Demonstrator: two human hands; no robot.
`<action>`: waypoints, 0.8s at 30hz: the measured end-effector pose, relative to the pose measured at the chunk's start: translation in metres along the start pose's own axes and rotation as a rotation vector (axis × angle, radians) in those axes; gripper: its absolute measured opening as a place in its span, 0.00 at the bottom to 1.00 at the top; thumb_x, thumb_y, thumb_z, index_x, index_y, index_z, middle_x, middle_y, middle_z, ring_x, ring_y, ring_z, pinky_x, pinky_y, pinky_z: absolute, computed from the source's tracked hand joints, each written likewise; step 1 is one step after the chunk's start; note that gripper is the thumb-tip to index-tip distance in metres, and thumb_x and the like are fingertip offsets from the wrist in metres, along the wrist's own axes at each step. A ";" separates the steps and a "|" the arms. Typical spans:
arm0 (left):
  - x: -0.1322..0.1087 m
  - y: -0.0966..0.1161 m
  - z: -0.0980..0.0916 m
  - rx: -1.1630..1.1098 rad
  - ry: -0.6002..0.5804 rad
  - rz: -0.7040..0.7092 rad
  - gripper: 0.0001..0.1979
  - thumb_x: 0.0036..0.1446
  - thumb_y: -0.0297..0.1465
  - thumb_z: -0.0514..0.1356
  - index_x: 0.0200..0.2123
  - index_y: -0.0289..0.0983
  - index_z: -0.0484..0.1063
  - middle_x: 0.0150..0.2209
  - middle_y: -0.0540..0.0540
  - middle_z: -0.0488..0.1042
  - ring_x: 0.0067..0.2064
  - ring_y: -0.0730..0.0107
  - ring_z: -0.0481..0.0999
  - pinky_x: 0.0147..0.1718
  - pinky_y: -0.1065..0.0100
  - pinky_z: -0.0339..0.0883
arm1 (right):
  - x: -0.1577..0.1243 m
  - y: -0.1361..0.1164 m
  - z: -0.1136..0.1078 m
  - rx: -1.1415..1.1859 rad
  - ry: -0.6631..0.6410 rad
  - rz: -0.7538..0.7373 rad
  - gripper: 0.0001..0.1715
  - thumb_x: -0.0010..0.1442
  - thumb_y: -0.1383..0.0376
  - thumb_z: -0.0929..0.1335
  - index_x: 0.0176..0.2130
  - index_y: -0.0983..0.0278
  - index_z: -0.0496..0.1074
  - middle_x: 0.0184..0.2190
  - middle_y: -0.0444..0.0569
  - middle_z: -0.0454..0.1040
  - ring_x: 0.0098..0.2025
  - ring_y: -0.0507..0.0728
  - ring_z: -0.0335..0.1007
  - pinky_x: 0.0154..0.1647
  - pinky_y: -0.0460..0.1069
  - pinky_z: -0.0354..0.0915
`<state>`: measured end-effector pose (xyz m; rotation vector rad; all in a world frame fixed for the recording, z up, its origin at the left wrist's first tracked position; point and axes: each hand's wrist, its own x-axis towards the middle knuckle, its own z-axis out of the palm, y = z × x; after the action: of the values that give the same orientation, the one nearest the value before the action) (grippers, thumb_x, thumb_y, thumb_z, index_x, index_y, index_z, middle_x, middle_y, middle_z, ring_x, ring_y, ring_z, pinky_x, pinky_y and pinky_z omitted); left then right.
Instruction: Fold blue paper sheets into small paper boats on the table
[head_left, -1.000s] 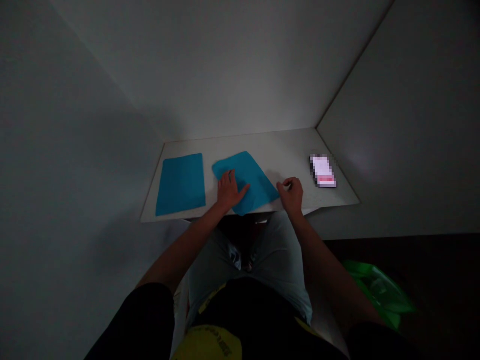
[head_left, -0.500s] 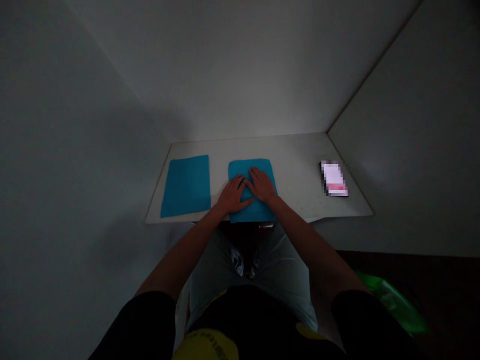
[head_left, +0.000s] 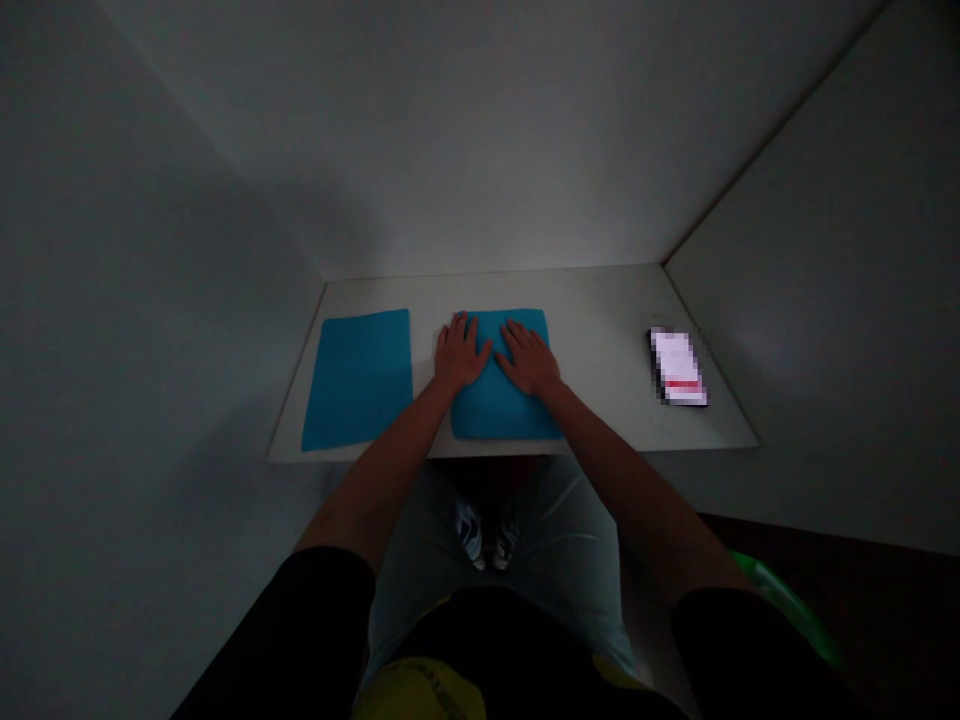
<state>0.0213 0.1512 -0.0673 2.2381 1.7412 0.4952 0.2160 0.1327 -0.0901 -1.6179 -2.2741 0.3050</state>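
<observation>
A blue rectangular piece that looks like folded cloth [head_left: 506, 412] lies flat on the white table [head_left: 600, 350], in front of my body. My left hand [head_left: 459, 355] rests palm down across its left edge, fingers spread and pointing away from me. On its right half lies my right hand [head_left: 529, 362], flat with the fingers apart. Neither hand grips anything. A second blue rectangle [head_left: 358, 380] of like colour and size lies flat to the left, apart from both hands.
A phone [head_left: 679, 367] with a lit, blurred screen lies near the table's right end. Walls stand behind the table and at both sides. Something green and shiny [head_left: 787, 600] is low on the right, by the dark floor.
My hands have moved apart; the left slid away from me to the cloth's left edge. The middle cloth now lies slightly farther in from the table's front edge. The view has shifted a little.
</observation>
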 end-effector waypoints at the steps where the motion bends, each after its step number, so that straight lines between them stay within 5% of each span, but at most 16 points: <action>1: 0.001 -0.001 0.001 0.004 0.000 -0.001 0.39 0.73 0.47 0.51 0.78 0.33 0.54 0.81 0.34 0.49 0.82 0.48 0.43 0.79 0.44 0.35 | 0.002 0.004 -0.002 -0.003 -0.006 0.006 0.45 0.77 0.44 0.55 0.79 0.66 0.54 0.81 0.56 0.50 0.82 0.67 0.45 0.82 0.66 0.42; 7: 0.000 -0.003 0.004 0.027 -0.003 0.012 0.44 0.71 0.49 0.53 0.79 0.29 0.50 0.81 0.31 0.46 0.83 0.48 0.41 0.80 0.44 0.32 | 0.000 0.022 -0.012 -0.016 0.080 0.071 0.48 0.77 0.43 0.54 0.79 0.72 0.53 0.80 0.62 0.52 0.81 0.72 0.46 0.82 0.72 0.37; 15: 0.000 0.011 -0.003 0.025 0.011 -0.022 0.41 0.72 0.46 0.52 0.78 0.25 0.53 0.80 0.27 0.50 0.82 0.46 0.42 0.79 0.43 0.30 | -0.072 -0.019 -0.008 -0.095 0.033 -0.003 0.45 0.78 0.47 0.54 0.79 0.74 0.54 0.80 0.64 0.52 0.82 0.69 0.47 0.82 0.68 0.41; 20: -0.044 0.033 0.001 0.017 -0.027 0.128 0.37 0.74 0.44 0.49 0.77 0.28 0.56 0.79 0.31 0.54 0.82 0.50 0.45 0.79 0.45 0.33 | -0.084 -0.021 -0.010 -0.116 0.040 0.040 0.45 0.78 0.47 0.54 0.80 0.72 0.52 0.80 0.63 0.50 0.82 0.69 0.46 0.82 0.69 0.41; 24: -0.084 0.028 0.004 0.021 -0.034 0.142 0.40 0.73 0.48 0.52 0.78 0.29 0.55 0.80 0.31 0.50 0.82 0.50 0.45 0.79 0.47 0.37 | -0.080 -0.018 -0.012 -0.110 0.033 0.050 0.47 0.77 0.45 0.53 0.80 0.72 0.51 0.80 0.64 0.50 0.82 0.70 0.46 0.81 0.70 0.41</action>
<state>0.0283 0.0625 -0.0683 2.3820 1.5855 0.4676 0.2287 0.0509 -0.0842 -1.7223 -2.2648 0.1673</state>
